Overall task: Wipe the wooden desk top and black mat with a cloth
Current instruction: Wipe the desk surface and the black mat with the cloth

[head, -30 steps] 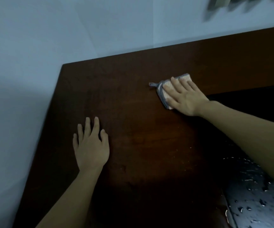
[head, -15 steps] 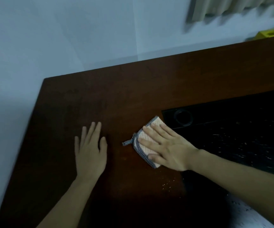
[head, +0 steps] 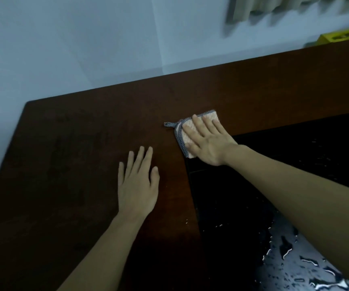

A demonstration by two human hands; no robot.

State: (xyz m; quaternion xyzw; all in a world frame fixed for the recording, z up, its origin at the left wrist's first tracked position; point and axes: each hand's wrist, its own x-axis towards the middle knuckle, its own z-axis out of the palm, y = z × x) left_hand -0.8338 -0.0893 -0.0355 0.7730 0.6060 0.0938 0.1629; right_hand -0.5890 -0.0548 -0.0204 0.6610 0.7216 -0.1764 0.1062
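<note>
A dark wooden desk top (head: 81, 156) fills the view. A black mat (head: 243, 206) covers its right part, with water drops shining at its near end. My right hand (head: 209, 141) presses flat, fingers straight, on a small pink cloth with a grey-blue checked border (head: 181, 133) that lies on the wood at the mat's far left corner. A small loop sticks out of the cloth to the left. My left hand (head: 137, 183) rests flat on the wood, fingers straight, a little left of the mat's edge.
A pale wall runs along the desk's far and left edges. A beige curtain (head: 274, 7) hangs at the top right. A yellow object (head: 341, 35) sits behind the desk's far right edge.
My right hand has slid the cloth away from me, from the near wood beside my left hand back up to the mat's far corner. My left hand has stayed flat on the wood.
</note>
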